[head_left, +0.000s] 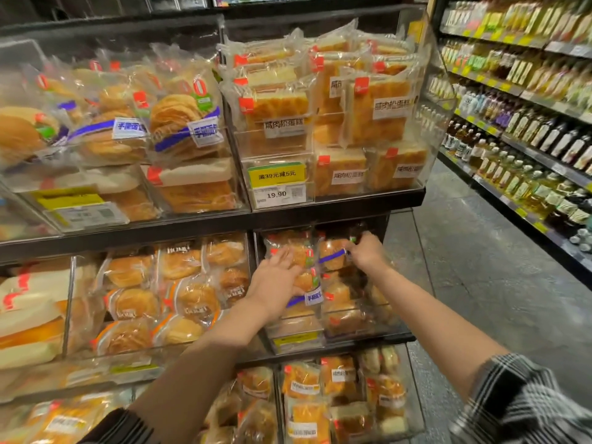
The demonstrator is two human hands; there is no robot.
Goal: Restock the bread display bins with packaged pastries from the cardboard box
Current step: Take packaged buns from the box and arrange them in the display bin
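I have both arms reaching into the middle-shelf bin [323,339] on the right of the display. My left hand [278,280] lies flat with fingers straight and spread, pressing on a clear-wrapped pastry pack [304,277] with a blue band that sits under my palm and fingertips. My right hand [366,251] is further in and to the right, fingers curled around the edge of a second pack [333,254], which lies just left of that grip, touching the first. More packed bread fills the bins beside, above and below.
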